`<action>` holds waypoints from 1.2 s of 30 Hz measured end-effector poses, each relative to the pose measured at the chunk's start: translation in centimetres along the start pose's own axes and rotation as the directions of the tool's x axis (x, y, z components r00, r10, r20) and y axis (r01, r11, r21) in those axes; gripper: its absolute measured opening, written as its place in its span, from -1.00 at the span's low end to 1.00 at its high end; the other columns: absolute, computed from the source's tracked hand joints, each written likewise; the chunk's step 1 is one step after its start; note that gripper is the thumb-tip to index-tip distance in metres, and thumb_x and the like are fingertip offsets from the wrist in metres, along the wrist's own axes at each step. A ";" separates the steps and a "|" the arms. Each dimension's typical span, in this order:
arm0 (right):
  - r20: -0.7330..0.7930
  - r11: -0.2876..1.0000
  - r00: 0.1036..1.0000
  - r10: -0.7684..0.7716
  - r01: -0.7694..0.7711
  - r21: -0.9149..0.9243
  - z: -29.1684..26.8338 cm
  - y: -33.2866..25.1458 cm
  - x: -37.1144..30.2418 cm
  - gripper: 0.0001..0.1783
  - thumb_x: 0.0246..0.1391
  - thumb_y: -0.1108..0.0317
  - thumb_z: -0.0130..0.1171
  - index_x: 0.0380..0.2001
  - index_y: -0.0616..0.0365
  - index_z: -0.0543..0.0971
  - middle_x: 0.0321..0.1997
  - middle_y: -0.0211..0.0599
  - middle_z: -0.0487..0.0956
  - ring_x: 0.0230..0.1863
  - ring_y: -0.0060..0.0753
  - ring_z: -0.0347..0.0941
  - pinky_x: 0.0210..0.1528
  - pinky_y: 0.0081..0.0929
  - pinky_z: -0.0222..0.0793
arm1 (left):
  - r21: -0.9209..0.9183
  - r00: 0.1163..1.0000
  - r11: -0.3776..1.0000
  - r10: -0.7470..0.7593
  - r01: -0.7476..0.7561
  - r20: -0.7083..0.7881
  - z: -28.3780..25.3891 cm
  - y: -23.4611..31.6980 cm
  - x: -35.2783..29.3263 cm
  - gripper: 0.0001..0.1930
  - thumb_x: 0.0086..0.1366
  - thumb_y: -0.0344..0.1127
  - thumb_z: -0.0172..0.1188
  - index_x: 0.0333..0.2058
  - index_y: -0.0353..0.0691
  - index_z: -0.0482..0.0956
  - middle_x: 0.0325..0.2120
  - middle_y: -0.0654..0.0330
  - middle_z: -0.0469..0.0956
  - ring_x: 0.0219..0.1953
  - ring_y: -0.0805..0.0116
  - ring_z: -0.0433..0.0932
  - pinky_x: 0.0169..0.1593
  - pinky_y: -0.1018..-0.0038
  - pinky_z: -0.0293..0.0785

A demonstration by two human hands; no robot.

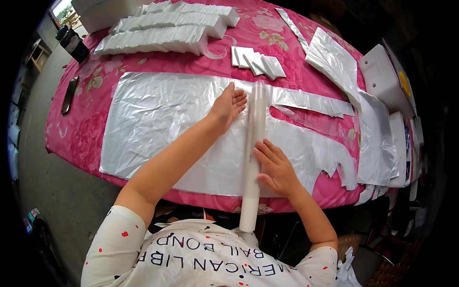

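A large stack of thin whitish plastic sheets lies flat on the table, its right part cut into handle-like strips with ragged ends. Across it, running toward my body, rests a long pale roll that looks wrapped in clear film. Its near end sticks out past the table's front edge. My right hand lies against the roll's right side, fingers stretched out. To the left of the roll's far part, my left hand is held edge-down over the sheets, fingers extended and holding nothing.
A pink floral cloth covers the table. Long rows of folded white packets stand at the back left, with several loose packets nearby. A phone and dark jar are at left. Plastic sheets and white boxes fill the right.
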State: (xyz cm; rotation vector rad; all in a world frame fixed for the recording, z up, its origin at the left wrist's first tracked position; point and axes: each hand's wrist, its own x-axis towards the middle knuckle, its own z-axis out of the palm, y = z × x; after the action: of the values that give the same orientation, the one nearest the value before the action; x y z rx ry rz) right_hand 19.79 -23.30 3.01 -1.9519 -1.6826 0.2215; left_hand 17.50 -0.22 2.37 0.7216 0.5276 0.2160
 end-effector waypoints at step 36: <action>-0.419 0.962 0.897 0.141 -0.023 0.274 24.0 -20.5 28.1 -0.24 -0.11 0.33 0.02 0.21 0.28 0.08 0.20 0.20 0.17 0.34 -0.01 -0.11 0.33 -0.10 -0.29 | 0.899 0.755 0.312 0.495 0.307 -0.430 -21.0 4.5 -29.5 -0.15 -0.03 -0.34 0.30 0.17 -0.40 -0.01 -0.22 -0.09 0.46 -0.22 0.02 0.49 -0.14 0.26 0.41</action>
State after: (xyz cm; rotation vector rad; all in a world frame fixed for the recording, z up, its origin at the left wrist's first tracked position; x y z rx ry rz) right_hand -3.28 11.94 -0.57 -1.7173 -1.2135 0.0284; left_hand -18.65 4.38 3.57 1.9548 1.3754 0.2713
